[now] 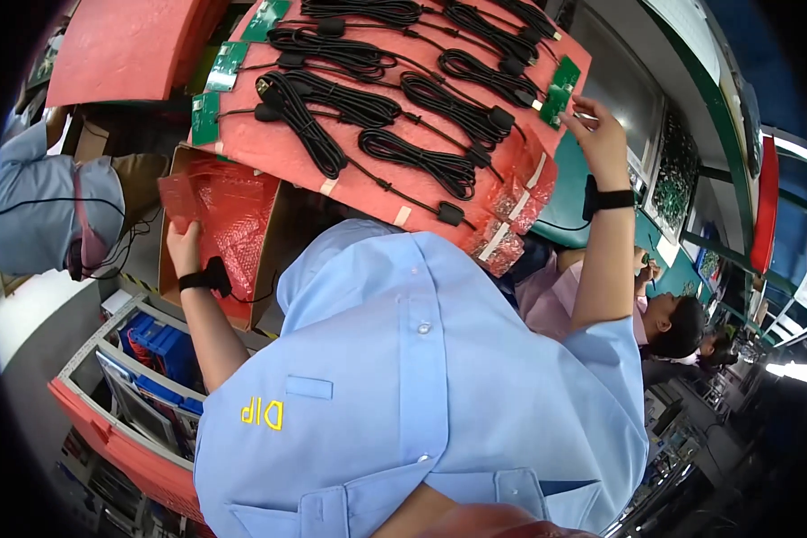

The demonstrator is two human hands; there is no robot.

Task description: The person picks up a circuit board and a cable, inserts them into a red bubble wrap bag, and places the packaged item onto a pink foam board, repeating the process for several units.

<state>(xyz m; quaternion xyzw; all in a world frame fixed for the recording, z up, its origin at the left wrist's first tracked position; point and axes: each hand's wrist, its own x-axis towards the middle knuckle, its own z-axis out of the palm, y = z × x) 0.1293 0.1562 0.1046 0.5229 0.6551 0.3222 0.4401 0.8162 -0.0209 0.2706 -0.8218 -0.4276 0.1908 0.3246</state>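
My left hand is closed on the lower edge of a flat pink bubble-wrap bag, above an open cardboard box with more pink bubble wrap inside. Out to the right, my right hand has thumb and fingers at the lower corner of a green circuit board, seemingly pinching it. That board lies at the right edge of a table covered in pink foam. Several coiled black cables lie across the foam, and more green boards sit along its left edge.
Clear-and-pink bubble bags hang at the foam's near right edge. A co-worker in pink sits to the right, and another person in blue is at the left. A rack with blue bins stands at lower left.
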